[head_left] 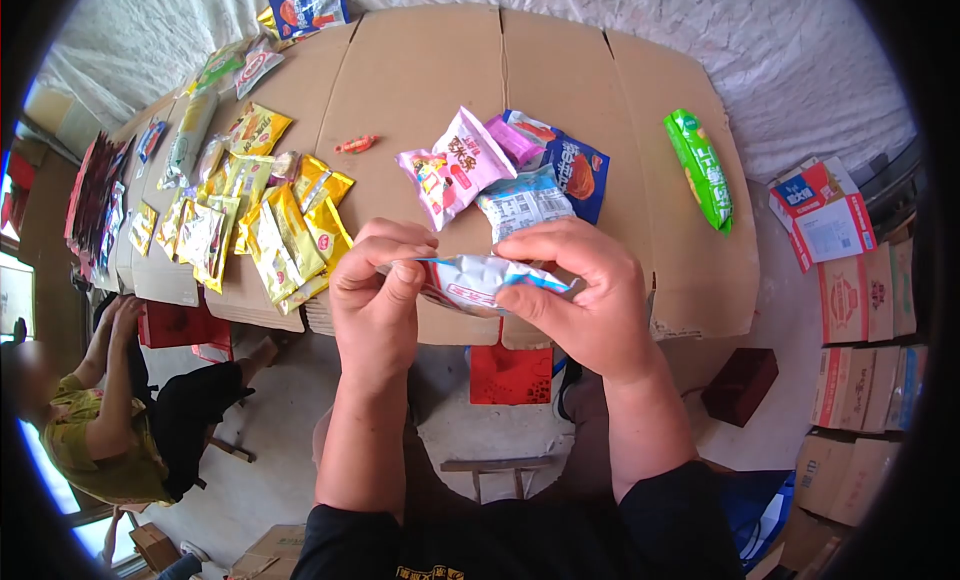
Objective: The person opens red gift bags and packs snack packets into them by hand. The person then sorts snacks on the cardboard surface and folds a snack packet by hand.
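Note:
Between my two hands is a white and blue snack bag (470, 280), held up just over the table's near edge. My left hand (385, 290) pinches its left end, and my right hand (580, 290) grips the right end between thumb and fingers. Just beyond them lie a pink snack bag (465, 170), a light blue and white bag (527, 204) with printed text, a purple packet (514, 140) and a dark blue bag (578, 175), partly overlapping. A small red-wrapped piece (356, 144) rests to their left.
Cardboard (420, 75) covers the table. Yellow snack packets (280, 235) are heaped at left, and a green bag (698, 170) lies at right. A seated person (110, 420) is at the left side. Cardboard boxes (845, 380) are stacked at right; a red stool (510, 374) stands below the edge.

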`<state>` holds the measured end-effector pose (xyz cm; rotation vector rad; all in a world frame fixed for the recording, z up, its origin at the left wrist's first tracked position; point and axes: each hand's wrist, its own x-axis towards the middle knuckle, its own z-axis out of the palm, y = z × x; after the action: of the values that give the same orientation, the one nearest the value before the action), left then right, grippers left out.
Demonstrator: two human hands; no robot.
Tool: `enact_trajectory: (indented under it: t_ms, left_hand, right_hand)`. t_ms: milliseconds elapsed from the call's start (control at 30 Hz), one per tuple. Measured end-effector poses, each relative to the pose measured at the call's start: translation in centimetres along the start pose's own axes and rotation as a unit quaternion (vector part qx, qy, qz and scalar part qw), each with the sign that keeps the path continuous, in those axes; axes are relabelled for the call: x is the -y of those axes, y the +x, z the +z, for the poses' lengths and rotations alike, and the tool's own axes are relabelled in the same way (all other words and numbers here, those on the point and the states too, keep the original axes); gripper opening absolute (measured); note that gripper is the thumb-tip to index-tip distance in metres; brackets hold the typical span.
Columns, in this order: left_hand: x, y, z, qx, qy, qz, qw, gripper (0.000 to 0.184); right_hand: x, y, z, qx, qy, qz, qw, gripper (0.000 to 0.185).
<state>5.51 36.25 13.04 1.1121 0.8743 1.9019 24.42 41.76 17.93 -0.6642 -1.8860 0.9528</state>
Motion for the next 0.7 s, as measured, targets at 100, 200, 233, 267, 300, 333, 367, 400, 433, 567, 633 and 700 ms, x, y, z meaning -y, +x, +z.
enact_trajectory:
  t_ms: [100,200,233,267,300,333,367,400,433,567,633,700]
  left_hand:
    - [-0.1,0.0,-0.2,-0.014,-0.033,-0.002,0.999,0.012]
    - [-0.1,0.0,0.0,-0.007,-0.072,0.007,0.997,0.013]
    - [-0.2,0.0,0.0,-0.006,-0.073,0.007,0.997,0.013]
    - [-0.2,0.0,-0.1,-0.005,-0.088,0.009,0.996,0.015]
    - [-0.2,0.1,-0.1,-0.003,-0.104,0.011,0.995,0.017]
    - [-0.4,0.2,-0.1,-0.012,-0.100,0.010,0.995,0.020]
    - [-0.6,0.3,-0.1,0.005,-0.074,0.021,0.997,0.021]
    - [-0.7,0.4,0.0,0.019,-0.046,0.030,0.998,0.022]
    - [-0.8,0.5,-0.1,0.018,-0.045,0.030,0.998,0.022]
    - [-0.6,0.8,-0.3,0.022,-0.014,0.031,0.999,0.022]
    - [-0.5,0.8,-0.3,0.020,0.006,0.036,0.999,0.021]
    - [-0.7,0.7,0.0,-0.016,-0.014,0.009,1.000,0.021]
  right_hand:
    - [0.3,0.2,0.2,-0.017,0.016,-0.002,1.000,0.033]
    - [-0.1,0.1,0.2,-0.025,0.021,-0.034,0.999,0.031]
    - [-0.4,0.1,0.1,-0.027,0.027,-0.054,0.998,0.027]
    - [-0.6,-0.1,-0.1,-0.028,0.024,-0.055,0.998,0.027]
    - [-0.7,-0.4,-0.3,-0.050,0.039,-0.043,0.997,0.023]
    - [-0.8,-0.5,-0.4,-0.071,0.055,-0.032,0.995,0.019]
    - [-0.5,-0.3,-0.6,-0.074,0.055,-0.035,0.995,0.014]
    - [-0.5,-0.3,-0.6,-0.073,0.055,-0.035,0.995,0.014]
    - [-0.4,-0.4,-0.5,-0.076,0.081,-0.019,0.994,0.014]
    - [-1.0,-0.1,-0.3,-0.096,0.128,-0.018,0.987,0.013]
    - [-1.3,-0.1,-0.5,-0.100,0.123,-0.016,0.987,0.013]
    - [-1.5,0.1,-0.5,-0.103,0.119,-0.017,0.987,0.012]
